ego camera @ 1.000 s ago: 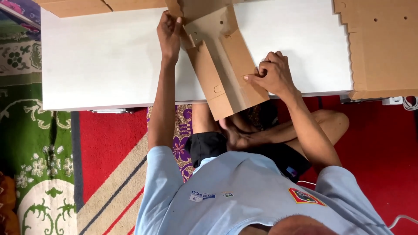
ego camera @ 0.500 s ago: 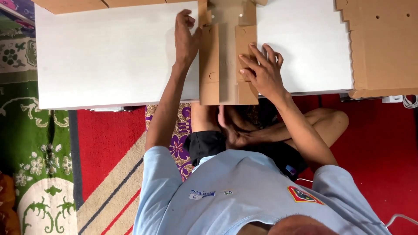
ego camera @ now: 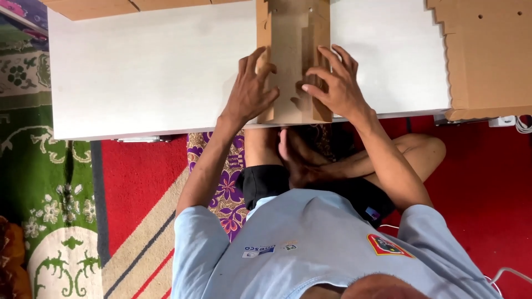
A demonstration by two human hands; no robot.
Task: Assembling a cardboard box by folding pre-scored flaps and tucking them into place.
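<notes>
Brown notched board piece (ego camera: 292,61), tilted across the white panel (ego camera: 138,72) a second ago, is now squared upright at the panel's near edge, middle. Left hand (ego camera: 250,94) is pressed flat on its left side, fingers spread, nothing clasped. Right hand (ego camera: 335,86) is laid open on its right side likewise. Piece judged aligned, held down. Patterned rug (ego camera: 66,210) is seen below.

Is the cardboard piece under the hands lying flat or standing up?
Flat. The cardboard piece lies on the white board, both hands pressing down on it.
</notes>
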